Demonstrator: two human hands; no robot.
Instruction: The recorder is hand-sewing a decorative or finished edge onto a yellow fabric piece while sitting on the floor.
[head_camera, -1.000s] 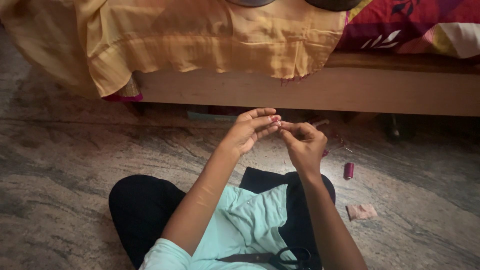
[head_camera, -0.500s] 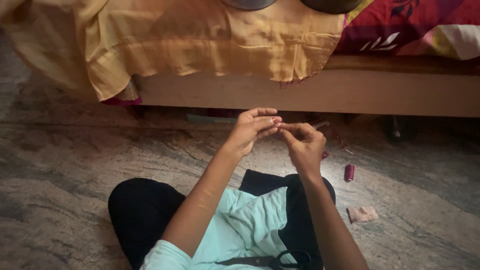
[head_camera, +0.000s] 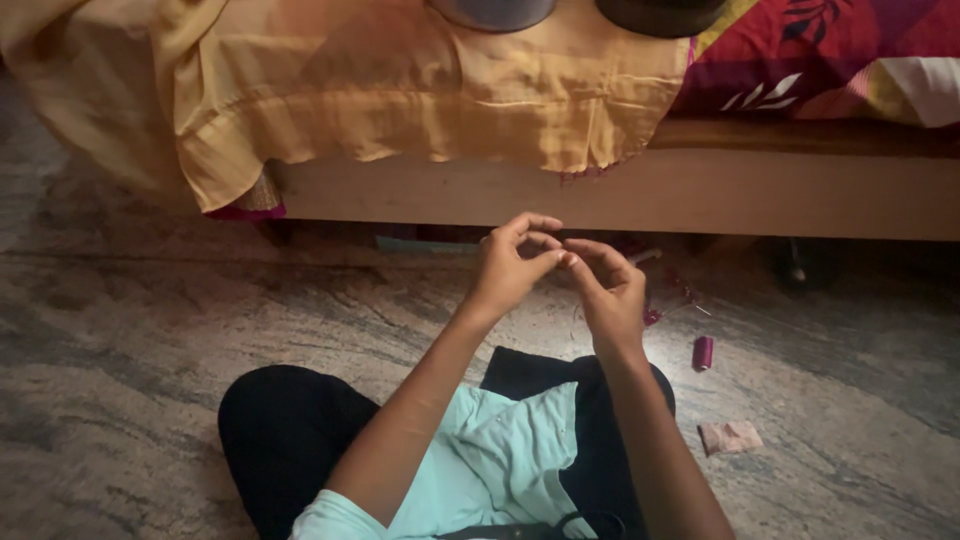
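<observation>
Item 1, nearest, at 6 o'clock: our lap, with a pale mint cloth (head_camera: 500, 460) draped over black trousers (head_camera: 290, 440); a black strap or handle (head_camera: 560, 527) lies at the cloth's lower edge, too cut off to identify.

Item 2, centre: our left hand (head_camera: 505, 270), fingers curled, thumb and forefinger pressed together at the tips. Our right hand (head_camera: 610, 290) sits at its 3 o'clock, fingertips likewise pinched and touching the left's. What is pinched between them is too fine to make out; we cannot tell whether it is thread or needle.

Item 3, at 4 o'clock of the right hand: a small magenta thread spool (head_camera: 703, 352) standing on the stone floor (head_camera: 130, 330), with loose reddish strands (head_camera: 670, 300) just beside the hand.

Item 4, further toward 5 o'clock: a small pinkish scrap of fabric (head_camera: 730, 437), flat on the floor.

Item 5, at 12 o'clock, farthest: a wooden bed frame (head_camera: 620, 195), hung with a mustard-yellow cloth (head_camera: 400, 90) and a red patterned cover (head_camera: 800, 60); two dark round vessels (head_camera: 490, 12) rest on top.
</observation>
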